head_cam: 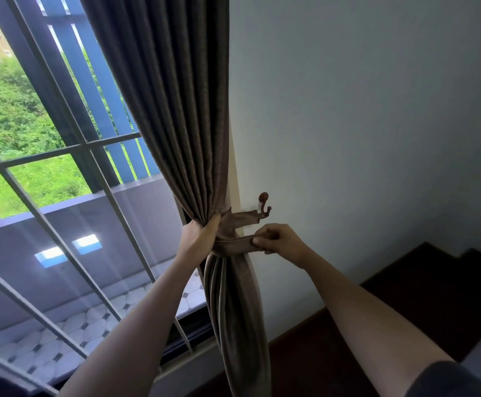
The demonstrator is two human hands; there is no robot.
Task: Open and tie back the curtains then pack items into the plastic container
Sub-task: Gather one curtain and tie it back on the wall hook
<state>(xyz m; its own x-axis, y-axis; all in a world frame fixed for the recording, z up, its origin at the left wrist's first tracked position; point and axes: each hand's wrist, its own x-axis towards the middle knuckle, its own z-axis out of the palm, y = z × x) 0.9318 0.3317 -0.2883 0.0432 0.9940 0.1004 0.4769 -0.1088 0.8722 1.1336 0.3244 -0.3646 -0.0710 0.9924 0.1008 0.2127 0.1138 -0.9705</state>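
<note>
One curtain (176,116) is getting tied: your left hand (202,233) is bunching it, right-hand fingers (262,241) are clamping the tieback (233,245) short of the hook (264,206), packing not begun.

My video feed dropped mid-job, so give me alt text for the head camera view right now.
The left hand bunches a gathered brown curtain beside a window while the right hand pulls the free end of a matching tieback wrapped around it. The tieback's other end hangs on a wall hook just above the right hand.
</note>
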